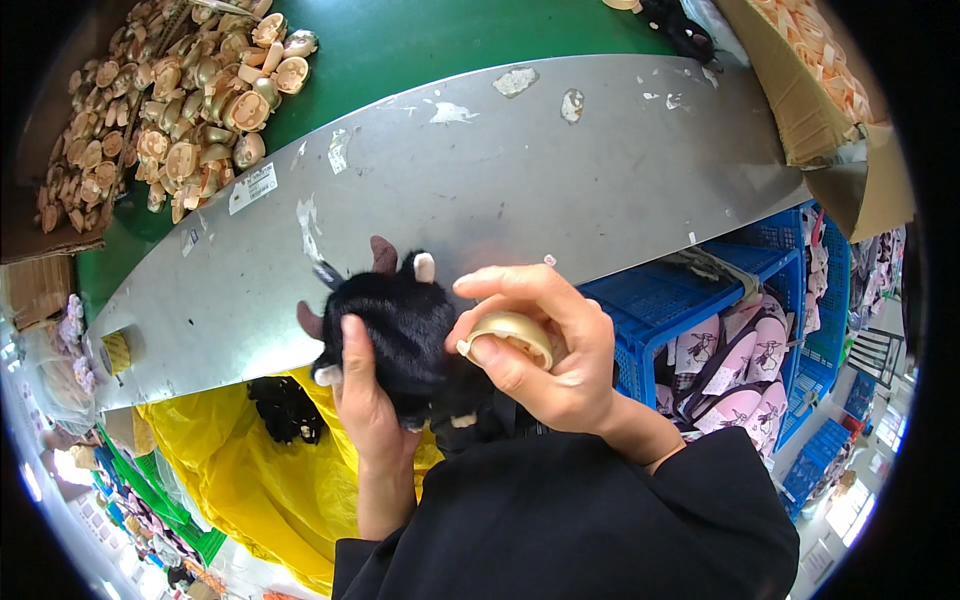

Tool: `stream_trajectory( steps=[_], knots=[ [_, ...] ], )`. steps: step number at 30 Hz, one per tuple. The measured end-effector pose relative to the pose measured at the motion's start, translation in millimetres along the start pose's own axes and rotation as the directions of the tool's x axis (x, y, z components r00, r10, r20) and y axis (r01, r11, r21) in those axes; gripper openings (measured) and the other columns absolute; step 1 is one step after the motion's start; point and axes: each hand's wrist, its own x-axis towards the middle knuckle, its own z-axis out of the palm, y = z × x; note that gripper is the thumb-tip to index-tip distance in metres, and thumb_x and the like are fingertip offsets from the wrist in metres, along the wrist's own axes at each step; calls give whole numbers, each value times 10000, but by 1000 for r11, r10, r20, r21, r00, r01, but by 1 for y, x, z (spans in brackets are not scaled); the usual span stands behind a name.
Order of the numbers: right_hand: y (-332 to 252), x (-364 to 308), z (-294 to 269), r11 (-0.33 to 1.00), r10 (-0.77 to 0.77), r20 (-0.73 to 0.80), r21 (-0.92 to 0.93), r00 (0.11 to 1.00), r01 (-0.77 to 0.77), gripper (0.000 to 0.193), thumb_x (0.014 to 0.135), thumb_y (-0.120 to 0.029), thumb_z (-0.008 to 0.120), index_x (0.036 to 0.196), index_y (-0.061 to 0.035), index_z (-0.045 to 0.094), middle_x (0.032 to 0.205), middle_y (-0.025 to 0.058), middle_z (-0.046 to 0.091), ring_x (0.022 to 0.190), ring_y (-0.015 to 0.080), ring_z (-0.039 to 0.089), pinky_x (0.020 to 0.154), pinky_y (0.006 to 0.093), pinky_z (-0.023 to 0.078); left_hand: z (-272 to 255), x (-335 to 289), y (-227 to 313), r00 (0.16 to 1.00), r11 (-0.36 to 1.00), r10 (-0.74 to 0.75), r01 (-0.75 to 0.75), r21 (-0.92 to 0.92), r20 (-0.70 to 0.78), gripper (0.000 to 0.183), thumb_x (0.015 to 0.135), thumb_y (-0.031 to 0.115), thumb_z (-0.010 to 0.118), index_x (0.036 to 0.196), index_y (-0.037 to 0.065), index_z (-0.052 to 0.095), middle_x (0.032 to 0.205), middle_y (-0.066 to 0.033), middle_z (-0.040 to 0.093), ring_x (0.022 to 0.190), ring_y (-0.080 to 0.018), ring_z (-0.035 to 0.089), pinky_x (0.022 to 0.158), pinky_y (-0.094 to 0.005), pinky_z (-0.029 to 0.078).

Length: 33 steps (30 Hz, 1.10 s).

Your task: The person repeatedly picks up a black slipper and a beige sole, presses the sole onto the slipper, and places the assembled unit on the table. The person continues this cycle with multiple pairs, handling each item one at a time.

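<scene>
My left hand (372, 420) is closed around a black plush toy (392, 325) with brown horns and small ears with a pale lining. The thumb lies across the toy's black fur, and the other fingers are hidden behind it. Just to the right, my right hand (548, 350) grips a gold-coloured plastic half-shell (515, 333), rounded on top with a paler rim, between thumb and fingers. The shell is close to the plush but a small gap seems to part them. Both hands are over the near edge of the grey metal worktop (600, 170).
A heap of gold shells (215, 110) fills a carton at the far left of a green surface (400, 40). At the far right stands a cardboard box (790, 90) of peach-coloured strips. Blue crates (640, 310) hold printed pink pieces. Below left hangs a yellow bag (220, 450).
</scene>
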Motion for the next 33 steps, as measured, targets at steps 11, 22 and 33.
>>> stream_trajectory(
  steps=[11, 22, 33],
  knots=[
    [1, -4, 4, 990, -139, -48, -43, 989, 137, 341, 888, -5, 715, 1227, 0, 676, 1084, 142, 744, 956, 185, 747, 844, 276, 578, -7, -6, -10, 1000, 987, -1, 3, -162, 11, 696, 984, 414, 688, 1442, -44, 434, 1515, -245, 476, 1301, -354, 577, 1091, -477, 490],
    [-3, -8, 8, 1000, -9, -11, 12, 1000, 9, 252, 992, -106, 660, 1213, 0, 603, 1009, 104, 706, 906, 132, 711, 803, 249, 551, 27, -16, 4, 992, 968, 37, -7, 252, -117, 465, 1004, 178, 660, 1394, -26, 510, 1364, -209, 617, 1159, -264, 663, 1005, -397, 538],
    [2, -5, 3, 993, 63, 50, 101, 997, -67, 236, 1019, -165, 642, 1170, 3, 574, 990, 99, 684, 893, 151, 712, 807, 262, 559, 20, -16, 1, 996, 997, -18, 24, 70, -89, 456, 1074, 222, 558, 1432, -37, 445, 1478, -240, 526, 1253, -296, 608, 1037, -402, 514]
  ],
)
